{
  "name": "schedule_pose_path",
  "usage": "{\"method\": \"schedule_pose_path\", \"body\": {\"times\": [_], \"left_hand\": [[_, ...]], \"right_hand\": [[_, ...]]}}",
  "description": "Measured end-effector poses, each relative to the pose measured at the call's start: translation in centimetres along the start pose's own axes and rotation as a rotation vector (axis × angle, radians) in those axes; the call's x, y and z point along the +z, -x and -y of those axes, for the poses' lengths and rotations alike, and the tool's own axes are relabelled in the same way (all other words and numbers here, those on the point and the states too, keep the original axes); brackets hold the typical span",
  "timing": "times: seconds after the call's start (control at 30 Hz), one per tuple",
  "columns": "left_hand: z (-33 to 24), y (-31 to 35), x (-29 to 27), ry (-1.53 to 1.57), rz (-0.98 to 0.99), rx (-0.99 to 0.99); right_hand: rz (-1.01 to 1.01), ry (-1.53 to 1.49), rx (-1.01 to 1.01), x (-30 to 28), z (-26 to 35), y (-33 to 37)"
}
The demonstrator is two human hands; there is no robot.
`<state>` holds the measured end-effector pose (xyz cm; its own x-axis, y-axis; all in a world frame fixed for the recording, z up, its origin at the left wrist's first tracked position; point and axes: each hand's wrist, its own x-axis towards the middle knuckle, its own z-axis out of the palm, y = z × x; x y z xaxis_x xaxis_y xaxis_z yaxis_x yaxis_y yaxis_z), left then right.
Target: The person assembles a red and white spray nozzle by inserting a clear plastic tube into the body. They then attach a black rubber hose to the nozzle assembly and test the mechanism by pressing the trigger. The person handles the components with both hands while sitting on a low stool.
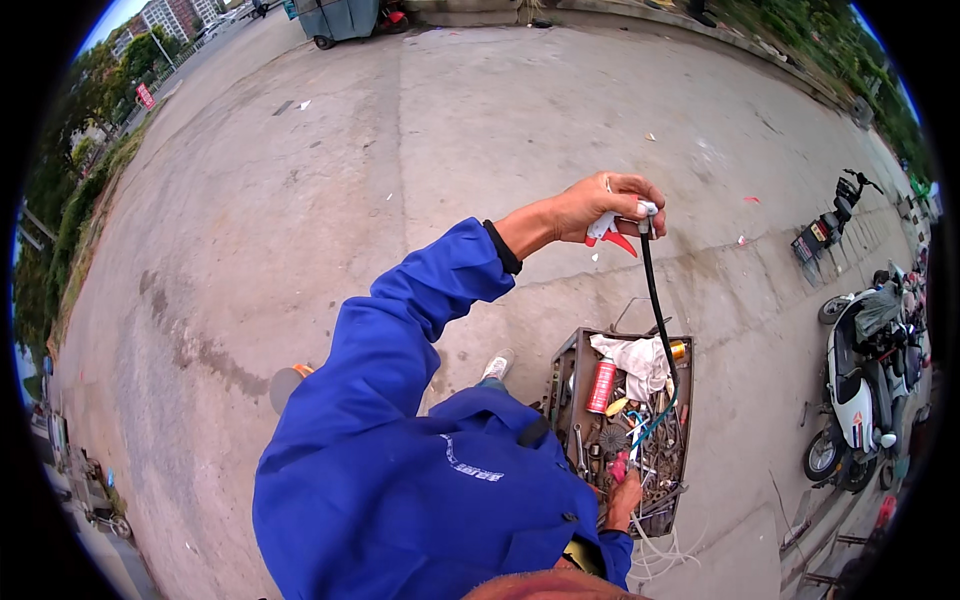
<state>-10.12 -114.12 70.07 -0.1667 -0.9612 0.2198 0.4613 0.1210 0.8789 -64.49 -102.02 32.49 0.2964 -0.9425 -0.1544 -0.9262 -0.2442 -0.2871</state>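
Nearest on my feed: bright blue jacket point(440, 480), left arm stretched forward. Left hand point(612, 205) has thumb and fingers clamped on a white-and-red trigger head point(606, 228). A thin black flexible hose point(655, 296) hangs from the trigger head, bowing down into an open brown rectangular toolbox point(581, 385).

Right hand point(624, 498) is low at the toolbox's near end, beside a small pinkish-red object point(619, 465). Can't tell whether those fingers grip it or just touch. Thin whitish tubing point(660, 556) loops near that wrist.

In the toolbox I see mixed metal tools, a red cylindrical can point(602, 387) and a crumpled off-white cloth point(640, 358). Light-coloured shoe point(498, 364) on the concrete to its left.

Farther right: white-and-black scooter point(852, 405), then a black two-wheeler point(830, 225). Farthest: grey-blue wheeled cart point(338, 18) at the top edge.
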Motion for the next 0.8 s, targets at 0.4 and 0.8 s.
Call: {"method": "schedule_pose_path", "body": {"times": [0.4,0.8], "left_hand": [[-0.4,0.4,1.9,-0.059,0.078,0.007],[-1.3,2.0,3.4,-0.001,0.175,0.093]], "right_hand": [[-0.021,0.029,0.014,1.8,-1.1,0.1],[-0.063,-0.015,0.047,1.0,0.9,0.9]]}}
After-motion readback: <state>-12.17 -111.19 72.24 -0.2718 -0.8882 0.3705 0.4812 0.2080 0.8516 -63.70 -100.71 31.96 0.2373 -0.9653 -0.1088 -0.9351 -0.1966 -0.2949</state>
